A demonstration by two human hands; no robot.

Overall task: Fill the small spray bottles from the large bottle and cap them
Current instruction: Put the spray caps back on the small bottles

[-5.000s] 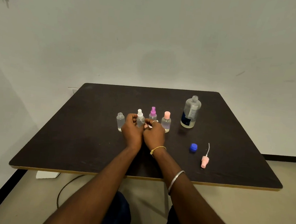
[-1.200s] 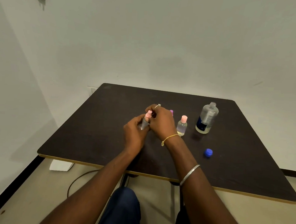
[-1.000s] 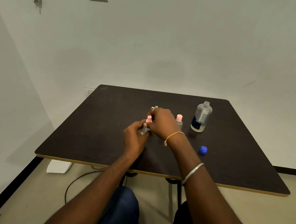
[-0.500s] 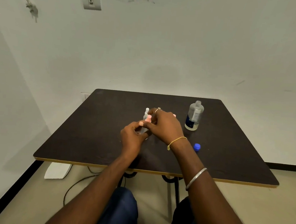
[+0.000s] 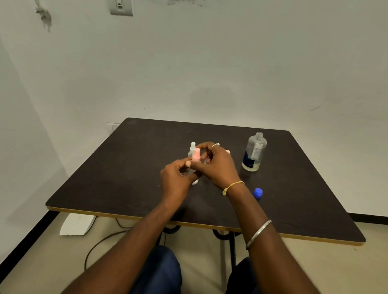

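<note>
My left hand grips a small clear spray bottle at the middle of the dark table. The fingers of my right hand are closed on that bottle's pink spray cap. Just behind stands a small bottle with a white cap. Another pink cap peeks out past my right hand; the bottle under it is hidden. The large clear bottle with a dark label stands uncapped at the back right. Its blue cap lies on the table beside my right wrist.
White walls run close behind and to the left of the table. Under the table's front edge are my knees in dark trousers, a cable and a white object on the floor.
Five seconds ago the pink sprayer lay loose on the table; now it sits on the bottle in my hands. Over the last second both hands stayed on that bottle while the view shifted.
</note>
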